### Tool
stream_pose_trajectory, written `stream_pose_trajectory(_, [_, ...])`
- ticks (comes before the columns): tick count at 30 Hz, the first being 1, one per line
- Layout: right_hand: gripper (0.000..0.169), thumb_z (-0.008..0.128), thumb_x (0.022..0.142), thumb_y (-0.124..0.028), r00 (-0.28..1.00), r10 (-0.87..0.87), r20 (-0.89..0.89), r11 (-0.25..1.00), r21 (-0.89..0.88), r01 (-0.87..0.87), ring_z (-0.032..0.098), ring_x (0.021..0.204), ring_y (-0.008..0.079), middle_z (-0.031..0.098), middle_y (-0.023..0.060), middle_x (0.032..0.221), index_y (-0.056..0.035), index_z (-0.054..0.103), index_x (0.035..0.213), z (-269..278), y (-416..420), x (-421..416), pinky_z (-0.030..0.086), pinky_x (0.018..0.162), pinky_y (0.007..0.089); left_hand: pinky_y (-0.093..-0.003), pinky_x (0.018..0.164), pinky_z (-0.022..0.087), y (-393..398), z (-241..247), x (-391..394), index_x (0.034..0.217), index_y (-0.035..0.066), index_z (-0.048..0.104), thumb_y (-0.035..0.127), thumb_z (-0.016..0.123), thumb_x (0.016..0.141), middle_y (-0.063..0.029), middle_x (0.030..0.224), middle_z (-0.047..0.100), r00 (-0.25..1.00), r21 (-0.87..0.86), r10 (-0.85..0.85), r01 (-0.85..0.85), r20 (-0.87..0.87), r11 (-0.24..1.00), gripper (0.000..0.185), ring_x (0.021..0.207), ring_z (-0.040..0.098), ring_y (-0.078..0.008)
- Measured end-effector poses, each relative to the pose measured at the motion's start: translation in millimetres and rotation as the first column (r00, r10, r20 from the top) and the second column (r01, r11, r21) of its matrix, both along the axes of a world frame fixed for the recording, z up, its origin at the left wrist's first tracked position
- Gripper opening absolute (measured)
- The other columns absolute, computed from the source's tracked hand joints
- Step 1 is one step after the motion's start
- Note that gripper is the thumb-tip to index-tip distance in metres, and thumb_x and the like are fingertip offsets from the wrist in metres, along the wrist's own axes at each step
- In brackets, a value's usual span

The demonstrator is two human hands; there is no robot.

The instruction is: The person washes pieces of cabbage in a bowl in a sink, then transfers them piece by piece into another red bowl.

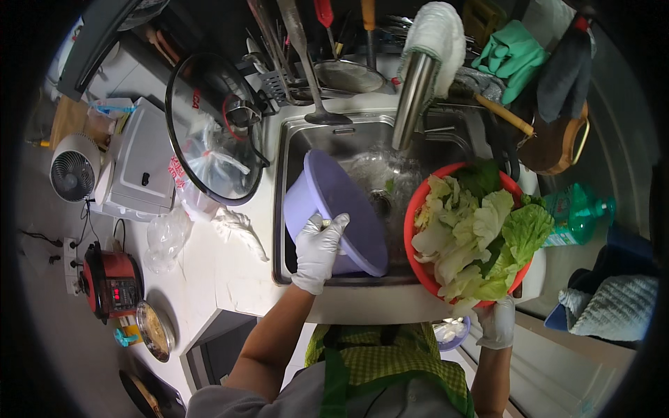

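Observation:
My left hand (pixel 317 250), in a white glove, grips the rim of a purple plastic basin (pixel 334 209). The basin is tipped on its side in the left part of a stainless steel sink (pixel 300 135), its mouth turned to the right. Beneath the near edge of a red colander or basin (pixel 415 266), my gloved right hand (pixel 496 323) holds its rim; the fingers are partly hidden. Leafy lettuce (pixel 470 230) fills this red container, at the sink's right side. Water (pixel 384 167) wets the sink bottom around the drain (pixel 380 202).
A steel faucet (pixel 415 99) draped with a white cloth (pixel 436 42) overhangs the sink. Behind stand a ladle (pixel 326 118) and other utensils. A glass lid (pixel 209 157) leans at left, near a red electric cooker (pixel 112 285). Green dish soap (pixel 575 214) stands at right.

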State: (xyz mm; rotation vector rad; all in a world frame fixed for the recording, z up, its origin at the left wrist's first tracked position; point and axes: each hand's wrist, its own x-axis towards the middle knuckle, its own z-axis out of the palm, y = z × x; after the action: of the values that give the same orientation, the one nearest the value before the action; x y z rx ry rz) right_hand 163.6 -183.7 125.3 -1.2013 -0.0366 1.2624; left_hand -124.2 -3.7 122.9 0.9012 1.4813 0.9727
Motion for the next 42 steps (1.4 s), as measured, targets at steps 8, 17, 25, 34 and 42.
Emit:
stream_pose_trajectory(8, [0.036, 0.046, 0.089, -0.014, 0.999, 0.041, -0.008, 0.999, 0.033, -0.041, 0.059, 0.101, 0.0281, 0.054, 0.0156, 0.116, 0.0023, 0.044, 0.122, 6.3, -1.0, 3.0, 0.055, 0.079, 0.042, -0.0402, 0.049, 0.044, -26.8, 6.4, 29.9, 0.064, 0.008, 0.049, 0.015, 0.065, 0.078, -0.0124, 0.06, 0.053, 0.591, 0.402, 0.017, 0.526, -0.806, 0.75, 0.022, 0.055, 0.055, -0.0337])
stream_pose_trajectory(17, [0.035, 0.045, 0.088, -0.014, 1.0, -0.019, -0.013, 1.0, -0.023, 0.019, 0.062, 0.094, 0.0275, 0.057, 0.0147, 0.112, -0.0003, 0.045, 0.12, 0.6, -6.6, 4.5, 0.058, 0.069, 0.038, -0.0259, 0.054, 0.042, -27.8, 16.3, -0.1, 0.073, 0.004, 0.06, 0.012, 0.065, 0.081, 0.0007, 0.064, 0.057, 0.929, 0.228, -0.011, 0.102, -0.37, 0.968, 0.012, 0.057, 0.05, -0.0063])
stream_pose_trajectory(25, [0.033, 0.045, 0.089, -0.014, 0.998, -0.01, -0.059, 1.0, -0.019, 0.009, 0.063, 0.092, 0.0271, 0.058, 0.0146, 0.109, -0.0003, 0.045, 0.119, -2.0, -4.6, 2.0, 0.058, 0.067, 0.0379, -0.0295, 0.081, 0.044, 23.0, -108.8, -59.7, 0.098, 0.001, 0.062, 0.026, 0.058, 0.087, -0.0067, 0.089, 0.063, 0.877, -0.083, 0.196, -0.178, 0.439, 0.981, 0.028, 0.084, 0.057, -0.0167])
stream_pose_trajectory(34, [0.038, 0.049, 0.089, -0.013, 0.999, -0.032, -0.038, 0.999, 0.028, 0.033, 0.059, 0.101, 0.0293, 0.054, 0.015, 0.117, -0.0008, 0.042, 0.124, -3.2, -7.6, -1.8, 0.055, 0.076, 0.0443, -0.0446, 0.09, 0.04, 83.8, -49.3, 79.8, 0.111, 0.002, 0.052, 0.001, 0.049, 0.074, -0.018, 0.106, 0.057, 0.705, 0.64, 0.04, 0.618, -0.708, 0.457, 0.036, 0.1, 0.052, -0.0362])
stream_pose_trajectory(42, [0.037, 0.048, 0.088, -0.014, 0.998, -0.056, -0.009, 0.998, -0.005, 0.056, 0.059, 0.099, 0.0297, 0.055, 0.016, 0.115, 0.0004, 0.044, 0.121, -11.6, -10.6, -6.7, 0.055, 0.077, 0.0443, -0.0613, 0.099, 0.017, 165.5, -41.1, 180.8, 0.129, 0.021, 0.046, -0.004, 0.052, 0.068, -0.0005, 0.129, 0.048, 0.38, 0.216, -0.293, 0.858, -0.877, 0.466, 0.066, 0.118, 0.039, -0.026])
